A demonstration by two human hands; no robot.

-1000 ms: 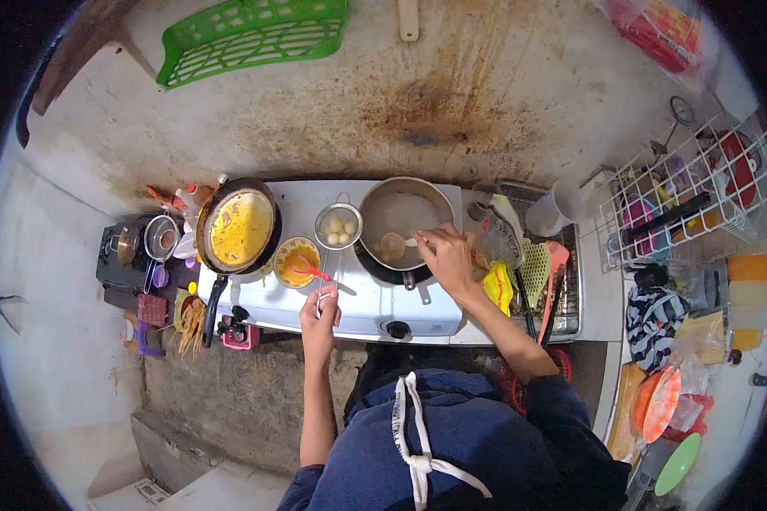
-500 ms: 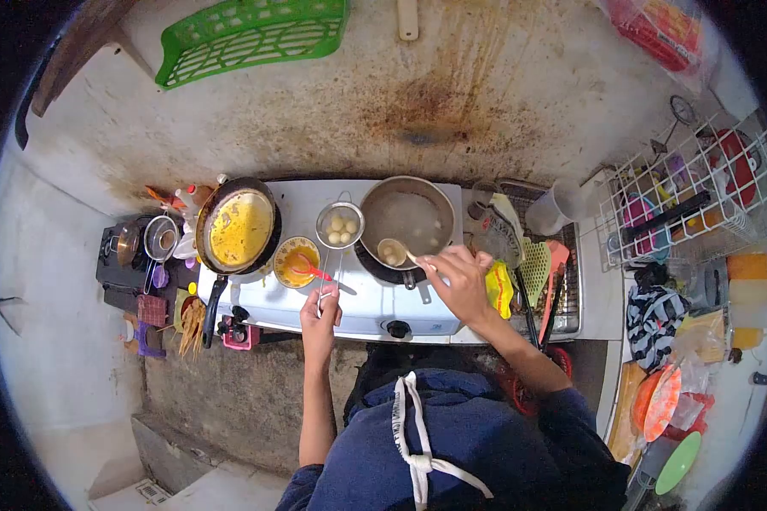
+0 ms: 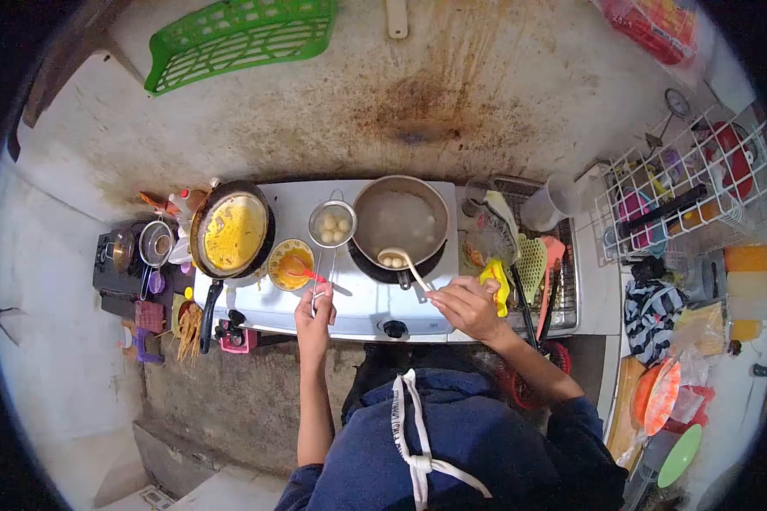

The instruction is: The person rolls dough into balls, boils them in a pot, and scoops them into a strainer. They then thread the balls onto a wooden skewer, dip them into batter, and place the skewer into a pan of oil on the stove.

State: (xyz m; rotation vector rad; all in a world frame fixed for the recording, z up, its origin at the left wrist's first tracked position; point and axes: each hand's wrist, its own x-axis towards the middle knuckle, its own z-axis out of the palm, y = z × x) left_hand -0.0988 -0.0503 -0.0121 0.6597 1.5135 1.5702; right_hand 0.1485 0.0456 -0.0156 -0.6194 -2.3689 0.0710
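Gripping the handle of a strainer [image 3: 334, 213] in the closed fingers of our left hand [image 3: 315, 313], we hold its round mesh basket beyond the fingertips, with several pale balls [image 3: 332, 228] in it. Our right hand [image 3: 470, 308] has its fingers closed around the handle of a ladle [image 3: 415, 274]. The ladle's bowl lies ahead and to the left of those fingers, at the near edge of a pot [image 3: 357, 204], and carries more pale balls [image 3: 392, 261]; we cannot tell whether it touches the rim. Beyond our right fingers, up and to the left, the pot holds cloudy liquid.

Just ahead and to the left of our left fingers is a patterned bowl [image 3: 273, 257] of yellow-orange mixture, with a red spoon [image 3: 310, 274] in it. Its handle reaches close to our fingertips; whether they touch, we cannot tell. Farther left of these fingers sits a frying pan [image 3: 198, 228] with yellow food [image 3: 234, 232]. Just beyond our right knuckles is a yellow packet [image 3: 498, 288].
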